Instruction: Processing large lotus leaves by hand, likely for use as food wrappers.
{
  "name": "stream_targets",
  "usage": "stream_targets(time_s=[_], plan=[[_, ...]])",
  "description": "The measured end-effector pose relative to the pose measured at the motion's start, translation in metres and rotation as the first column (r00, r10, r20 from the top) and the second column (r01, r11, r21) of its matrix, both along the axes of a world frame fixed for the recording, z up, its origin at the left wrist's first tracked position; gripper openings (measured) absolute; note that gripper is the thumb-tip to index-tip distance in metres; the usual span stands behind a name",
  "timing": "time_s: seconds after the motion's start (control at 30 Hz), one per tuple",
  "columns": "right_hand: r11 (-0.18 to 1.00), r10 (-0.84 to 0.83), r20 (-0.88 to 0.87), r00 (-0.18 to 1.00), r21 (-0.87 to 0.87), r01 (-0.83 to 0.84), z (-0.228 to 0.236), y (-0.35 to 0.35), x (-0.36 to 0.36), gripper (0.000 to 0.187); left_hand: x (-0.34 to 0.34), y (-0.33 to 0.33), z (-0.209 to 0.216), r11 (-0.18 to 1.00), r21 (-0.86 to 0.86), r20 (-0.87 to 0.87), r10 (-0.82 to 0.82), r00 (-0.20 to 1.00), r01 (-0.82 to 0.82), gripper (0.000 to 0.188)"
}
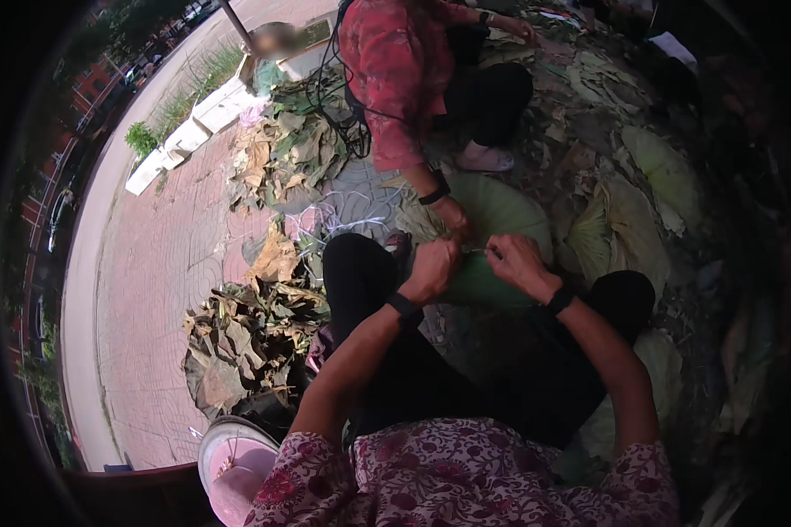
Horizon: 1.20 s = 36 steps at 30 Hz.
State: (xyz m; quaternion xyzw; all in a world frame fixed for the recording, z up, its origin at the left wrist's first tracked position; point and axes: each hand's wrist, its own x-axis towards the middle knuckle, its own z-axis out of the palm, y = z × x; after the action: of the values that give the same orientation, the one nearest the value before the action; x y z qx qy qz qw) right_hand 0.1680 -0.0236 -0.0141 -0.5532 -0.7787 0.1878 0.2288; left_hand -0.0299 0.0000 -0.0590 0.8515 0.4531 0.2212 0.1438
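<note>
Between my knees lies a bundle of large green lotus leaves (pixel 492 283), folded and round-edged. My left hand (pixel 434 267) is closed in a fist at the bundle's left side. At its upper right, my right hand (pixel 520 262) pinches with thumb and fingers. A thin pale string (pixel 476 251) runs between both hands across the leaves; its ends are hidden in my fingers. Just beyond, a co-worker's hand (pixel 453 216) reaches down next to my left hand, by another broad green leaf (pixel 505 209).
White strings (pixel 347 213) lie on the paving ahead. Piles of dry brown leaves (pixel 246 342) are at left, with more leaves (pixel 646 176) spread at right. A co-worker in red (pixel 395 79) squats opposite. A pink hat (pixel 242 479) sits at my lower left.
</note>
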Motion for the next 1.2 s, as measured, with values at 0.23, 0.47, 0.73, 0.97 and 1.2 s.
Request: stream_targets(time_s=[0.23,0.47,0.73,0.97,1.2], plan=[[0.996,-0.077,-0.064,0.995,0.042,0.080,0.002,-0.002,0.025,0.015,0.014,0.000,0.014,0.998,-0.021,0.037,0.058,0.998,-0.057,0.014],[0.999,-0.036,-0.037,0.999,0.034,0.038,0.007,-0.013,0.025,0.013,0.026,-0.014,0.028,0.998,0.032,0.115,-0.052,0.992,0.048,0.017],[0.999,0.012,-0.067,0.998,0.038,-0.009,0.004,-0.011,0.025,0.011,0.037,-0.006,0.012,0.983,0.094,-0.039,-0.157,0.987,0.160,0.014],[0.999,0.026,-0.060,0.998,0.023,-0.024,-0.002,-0.013,0.024,0.010,0.040,-0.005,0.002,0.995,0.030,-0.040,-0.096,0.995,0.098,0.017],[0.999,-0.028,-0.118,0.993,-0.044,0.023,0.007,-0.017,0.024,0.010,0.026,0.013,0.004,0.997,-0.041,-0.180,0.064,0.982,-0.072,0.013]])
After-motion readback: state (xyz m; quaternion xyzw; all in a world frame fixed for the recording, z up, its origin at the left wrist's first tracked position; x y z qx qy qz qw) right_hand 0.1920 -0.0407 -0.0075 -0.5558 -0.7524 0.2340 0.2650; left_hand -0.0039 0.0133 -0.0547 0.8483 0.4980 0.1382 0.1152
